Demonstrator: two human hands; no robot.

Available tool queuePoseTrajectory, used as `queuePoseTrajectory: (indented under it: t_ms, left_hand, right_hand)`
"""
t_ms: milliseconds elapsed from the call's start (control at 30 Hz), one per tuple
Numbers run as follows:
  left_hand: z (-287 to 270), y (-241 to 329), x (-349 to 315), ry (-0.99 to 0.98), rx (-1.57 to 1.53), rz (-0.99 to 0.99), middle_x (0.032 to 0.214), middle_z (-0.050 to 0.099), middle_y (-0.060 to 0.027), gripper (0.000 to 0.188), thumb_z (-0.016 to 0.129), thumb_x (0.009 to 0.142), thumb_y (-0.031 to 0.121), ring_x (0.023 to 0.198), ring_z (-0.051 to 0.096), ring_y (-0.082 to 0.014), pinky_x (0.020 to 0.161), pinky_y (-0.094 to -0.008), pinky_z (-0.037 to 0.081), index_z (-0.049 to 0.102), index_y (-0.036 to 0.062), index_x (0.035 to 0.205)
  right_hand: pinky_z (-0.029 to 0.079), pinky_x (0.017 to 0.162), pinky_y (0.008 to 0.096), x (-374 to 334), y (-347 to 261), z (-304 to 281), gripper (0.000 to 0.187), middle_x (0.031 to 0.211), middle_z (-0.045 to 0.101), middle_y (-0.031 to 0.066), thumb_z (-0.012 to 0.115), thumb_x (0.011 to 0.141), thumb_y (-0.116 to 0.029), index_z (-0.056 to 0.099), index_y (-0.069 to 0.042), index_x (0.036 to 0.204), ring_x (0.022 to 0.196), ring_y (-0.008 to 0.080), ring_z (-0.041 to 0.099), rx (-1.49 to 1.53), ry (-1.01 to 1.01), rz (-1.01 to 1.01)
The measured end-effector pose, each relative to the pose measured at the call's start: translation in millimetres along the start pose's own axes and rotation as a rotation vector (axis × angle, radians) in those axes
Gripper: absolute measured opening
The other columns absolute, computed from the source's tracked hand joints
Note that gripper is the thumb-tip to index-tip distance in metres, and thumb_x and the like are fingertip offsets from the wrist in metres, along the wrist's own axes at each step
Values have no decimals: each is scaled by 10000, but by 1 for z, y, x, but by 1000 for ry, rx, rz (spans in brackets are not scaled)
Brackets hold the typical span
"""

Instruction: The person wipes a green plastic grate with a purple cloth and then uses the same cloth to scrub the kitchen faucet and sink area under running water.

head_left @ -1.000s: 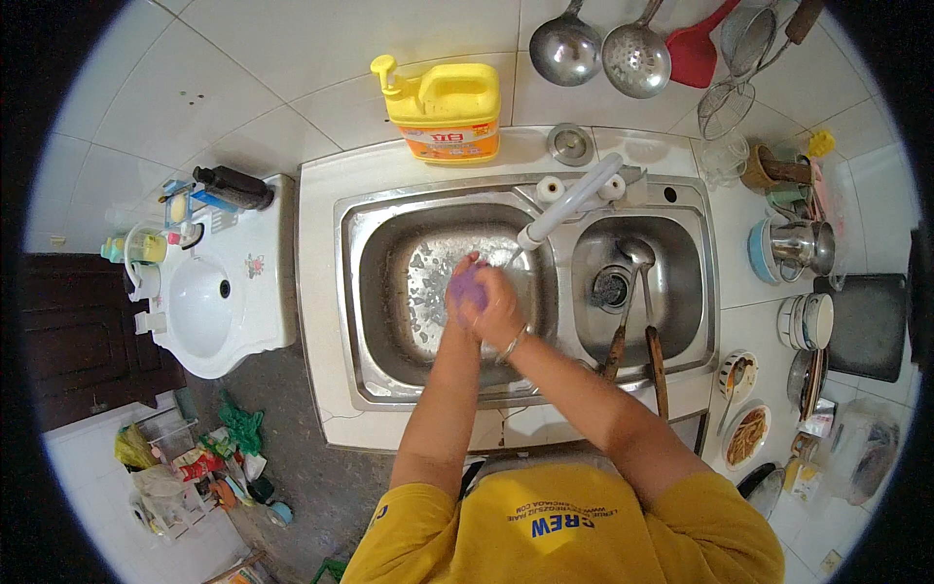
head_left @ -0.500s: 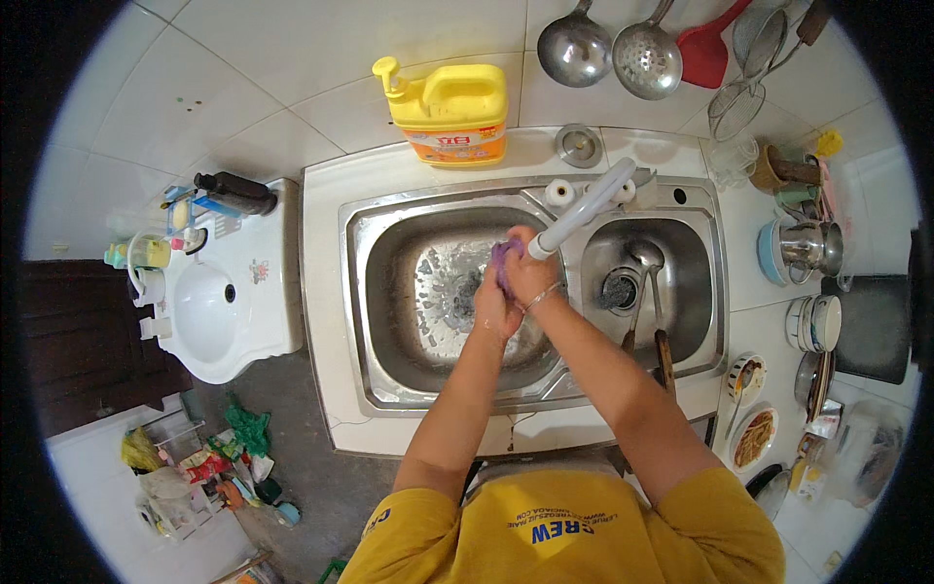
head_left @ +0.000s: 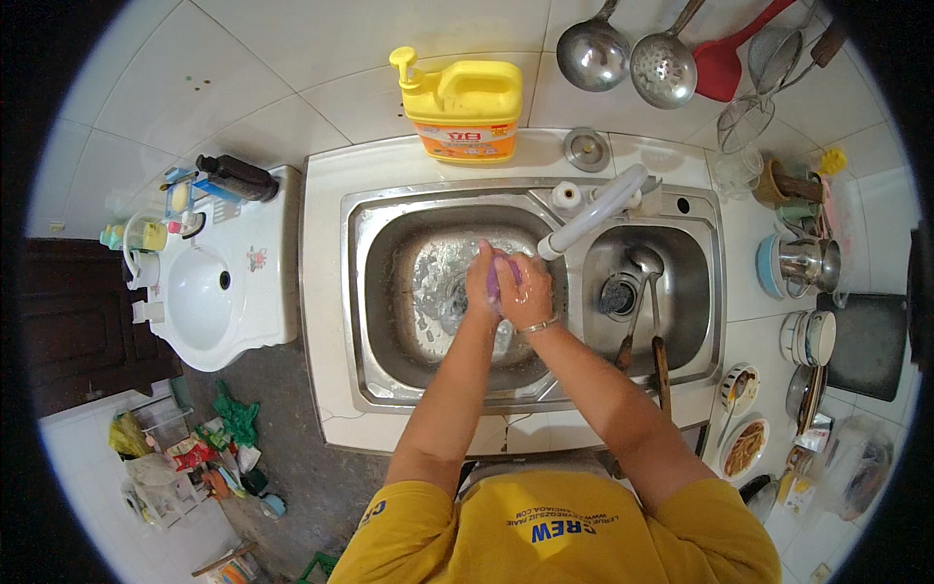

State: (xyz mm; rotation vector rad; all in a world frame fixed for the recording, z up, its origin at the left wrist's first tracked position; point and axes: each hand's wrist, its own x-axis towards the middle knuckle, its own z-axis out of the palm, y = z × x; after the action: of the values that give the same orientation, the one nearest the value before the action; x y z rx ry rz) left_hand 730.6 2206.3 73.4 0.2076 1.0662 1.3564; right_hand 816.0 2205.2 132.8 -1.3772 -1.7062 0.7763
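Note:
Over the large left basin (head_left: 384, 326) of the steel sink, my two hands are pressed together around a wet, crumpled purple cloth (head_left: 493, 285). My left hand (head_left: 479, 280) closes on its left side. The wet right hand (head_left: 530, 295) wraps it from the right, with a bracelet (head_left: 539, 324) on that wrist. Most of the cloth is hidden between the palms. Just beyond my right hand, the pale faucet spout (head_left: 593, 212) points down toward the left basin. Water and foam patches lie on the basin floor around the drain.
Two long-handled utensils (head_left: 654, 321) lean in the small right basin. A yellow detergent jug (head_left: 465, 112) and a steel strainer lid (head_left: 586, 150) stand behind the sink. Ladles (head_left: 593, 55) hang on the wall. Bowls, pots and a plate of food (head_left: 746, 448) line the right counter; a white washbasin (head_left: 206, 302) is at left.
Both hands have moved slightly down, away from the faucet spout, and closed more tightly around the purple cloth. The whole view has shifted a little.

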Motion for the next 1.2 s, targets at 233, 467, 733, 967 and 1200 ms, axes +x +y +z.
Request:
queuePoseTrajectory:
  t_ms: [233, 467, 733, 967, 1200]
  left_hand:
    - [-16, -23, 31, 54, 547, 282, 668, 517, -2, 391, 448, 901, 386, 603, 462, -102, 545, -282, 396, 529, 59, 701]
    - [-16, 45, -13, -124, 117, -146, 820, 586, -48, 259, 551, 831, 218, 799, 544, -146, 708, -276, 425, 567, -8, 958]
    - [-78, 67, 1, -33, 772, 169, 846, 605, -70, 194, 600, 783, 134, 798, 573, -192, 648, -315, 452, 604, 18, 937]
    - [-44, 81, -11, 10, 1438, 450, 823, 541, -170, 294, 605, 780, 288, 786, 549, -329, 696, -389, 437, 630, 18, 893]
    - [23, 110, 6, 52, 726, 437, 1002, 529, -188, 400, 613, 766, 122, 798, 557, -306, 734, -365, 443, 495, -25, 1119]
  right_hand:
    - [427, 658, 452, 25, 30, 10, 353, 753, 572, 253, 444, 877, -343, 577, -17, 857, 746, 399, 562, -125, -201, 130]
    - [436, 751, 365, 26, 116, 17, 511, 919, 609, 155, 460, 865, -450, 564, 30, 1007, 833, 244, 572, 205, -409, 485]
    - [418, 741, 322, 26, 77, -16, 444, 779, 563, 92, 493, 874, -398, 555, 41, 846, 769, 198, 530, 228, -204, 453]
    - [441, 704, 295, 32, 90, -36, 348, 751, 569, 67, 544, 856, -356, 582, -15, 797, 743, 141, 546, 247, -248, 499]
    - [449, 765, 302, 62, 56, -31, 179, 938, 603, 110, 616, 789, -121, 569, 16, 896, 851, 183, 570, 441, 284, 191]
